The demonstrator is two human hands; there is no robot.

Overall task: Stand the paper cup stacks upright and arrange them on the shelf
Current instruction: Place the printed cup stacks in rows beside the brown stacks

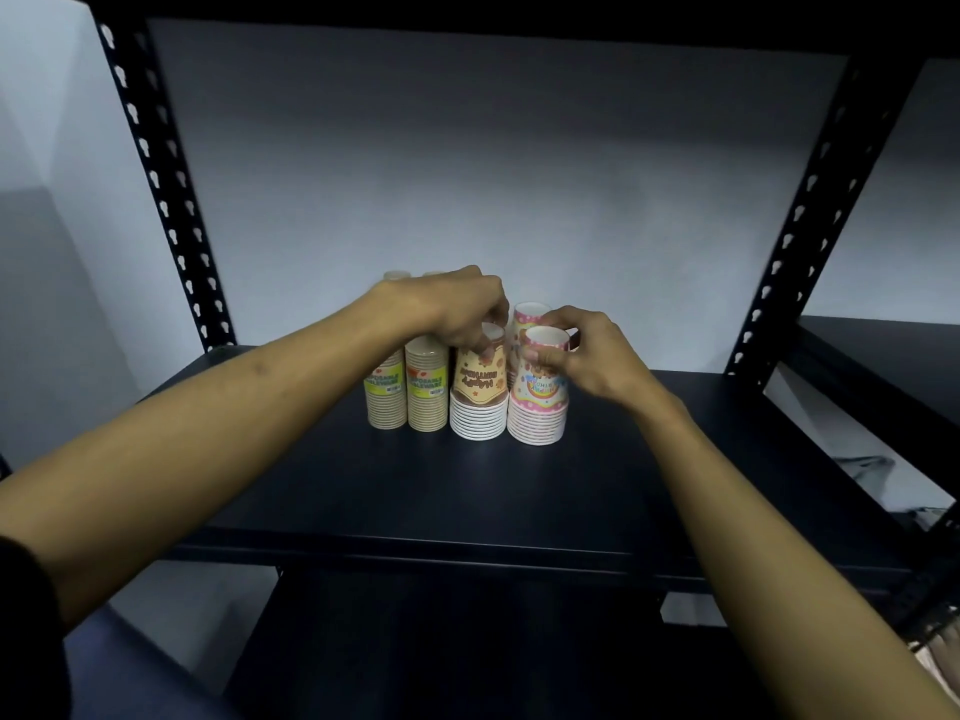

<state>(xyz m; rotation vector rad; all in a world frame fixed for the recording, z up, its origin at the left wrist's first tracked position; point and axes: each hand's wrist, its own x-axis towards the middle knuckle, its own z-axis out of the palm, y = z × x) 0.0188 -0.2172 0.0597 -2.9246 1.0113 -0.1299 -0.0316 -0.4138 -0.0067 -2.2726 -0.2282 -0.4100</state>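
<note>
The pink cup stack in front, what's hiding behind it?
Behind the front pink cup stack stands another pink stack. Only its dotted top shows; the rest is covered by the front stack and the right hand, which grips the front stack's top.

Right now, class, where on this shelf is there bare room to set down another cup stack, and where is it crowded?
Bare board lies right of the pink stack out to the right upright, left of the kraft stacks toward the left upright, and in front, toward the shelf edge. The middle is crowded: stacks stand tight together, the left hand on the brown-printed stack, the right hand on the pink.
</note>
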